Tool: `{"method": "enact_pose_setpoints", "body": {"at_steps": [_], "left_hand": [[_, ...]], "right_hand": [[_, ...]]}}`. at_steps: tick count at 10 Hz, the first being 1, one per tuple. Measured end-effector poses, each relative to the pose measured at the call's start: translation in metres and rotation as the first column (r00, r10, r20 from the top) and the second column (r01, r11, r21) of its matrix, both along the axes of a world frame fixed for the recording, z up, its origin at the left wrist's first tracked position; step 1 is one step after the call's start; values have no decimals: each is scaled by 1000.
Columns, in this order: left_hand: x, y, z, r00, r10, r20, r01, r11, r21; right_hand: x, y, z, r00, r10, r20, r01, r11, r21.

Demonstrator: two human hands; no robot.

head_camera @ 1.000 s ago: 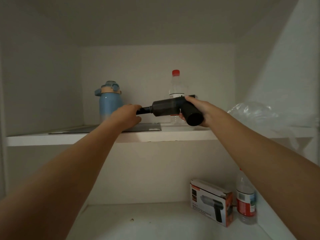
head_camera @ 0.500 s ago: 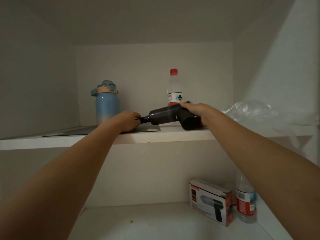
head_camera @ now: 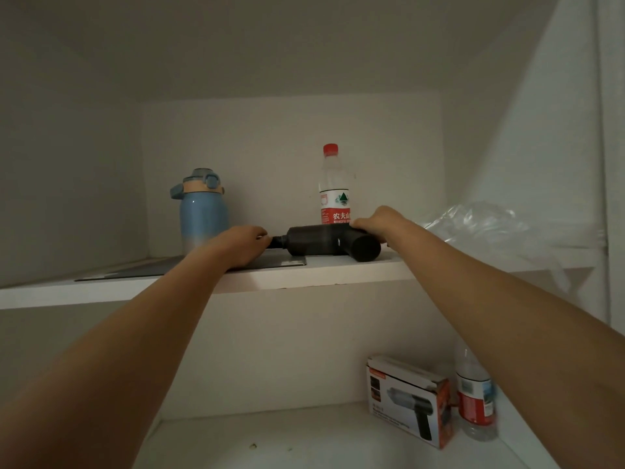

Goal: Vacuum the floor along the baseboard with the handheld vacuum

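- The handheld vacuum [head_camera: 324, 240] lies on its side on the upper shelf [head_camera: 304, 275], long axis running left to right, nozzle toward the person's left and handle stub toward the camera at right.
- The left hand [head_camera: 241, 243] curls around the narrow nozzle tip; fingers look closed on it, though the pinch itself is hidden.
- The right hand [head_camera: 375, 221] rests over the rear of the body above the handle, fingers draped on top; whether it grips or merely touches cannot be told.
- A water bottle [head_camera: 334, 187] stands just behind the vacuum, a blue flask [head_camera: 201, 211] to the left.
- Both hands sit equally close; any lift would likely come from the right, at the handle.
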State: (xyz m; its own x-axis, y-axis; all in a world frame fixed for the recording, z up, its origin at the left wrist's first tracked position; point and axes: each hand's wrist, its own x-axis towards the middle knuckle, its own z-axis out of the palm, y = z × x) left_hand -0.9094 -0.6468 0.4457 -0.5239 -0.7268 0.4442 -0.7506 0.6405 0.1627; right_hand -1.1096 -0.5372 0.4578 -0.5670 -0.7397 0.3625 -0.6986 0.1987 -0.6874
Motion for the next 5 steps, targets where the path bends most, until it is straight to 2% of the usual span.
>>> {"method": "enact_pose_setpoints", "body": {"at_steps": [2,4,5], "left_hand": [[-4,0,1,1000,-6,1,6,1000,-12],[-4,7,0,998,-52,-31,52,999,-15],[-2,15,0,990,-91,-106,80,991,-102]], "right_hand": [[-4,6,-1,1000,1,-20,-1,1000,-3],[-8,12,-8,997,67,-48,-74,985,-159],[-2,24,-11,984,65,-164,-104,965,-242]]}}
